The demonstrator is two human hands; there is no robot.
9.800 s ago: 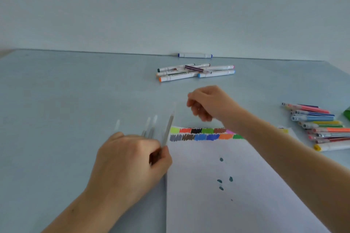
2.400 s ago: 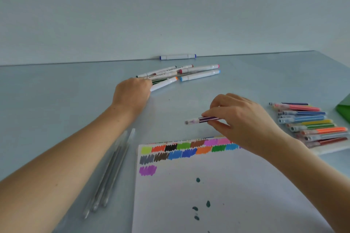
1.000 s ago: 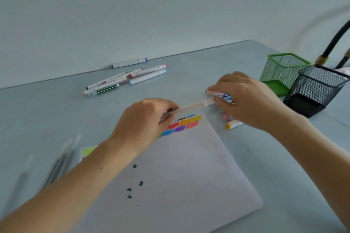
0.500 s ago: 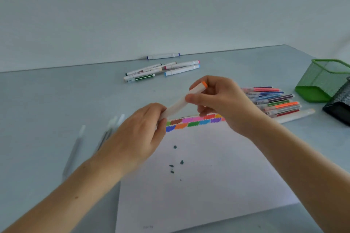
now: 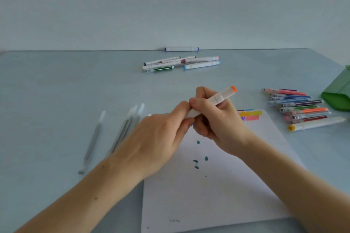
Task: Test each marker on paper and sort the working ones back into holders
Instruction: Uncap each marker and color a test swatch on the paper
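A white marker with an orange end [image 5: 219,97] is held over the white paper [image 5: 214,185], tilted up to the right. My right hand [image 5: 214,117] grips its barrel. My left hand [image 5: 157,142] pinches the marker's lower left end, and that end is hidden by my fingers. Rows of colour swatches [image 5: 251,115] show at the paper's far edge, mostly covered by my hands. Several white markers [image 5: 181,62] lie in a group at the back of the table. A green mesh holder [image 5: 339,94] stands at the right edge.
Several thin coloured markers [image 5: 297,106] and one white marker with a yellow end [image 5: 316,124] lie right of the paper. Several clear grey pens [image 5: 121,130] lie to its left. One white marker with blue ends [image 5: 181,49] lies against the wall.
Over the last second my hands lifted the orange-ended marker and drew together on it; my left hand slid up to its lower end. The view swung left, so the black holder left the frame.
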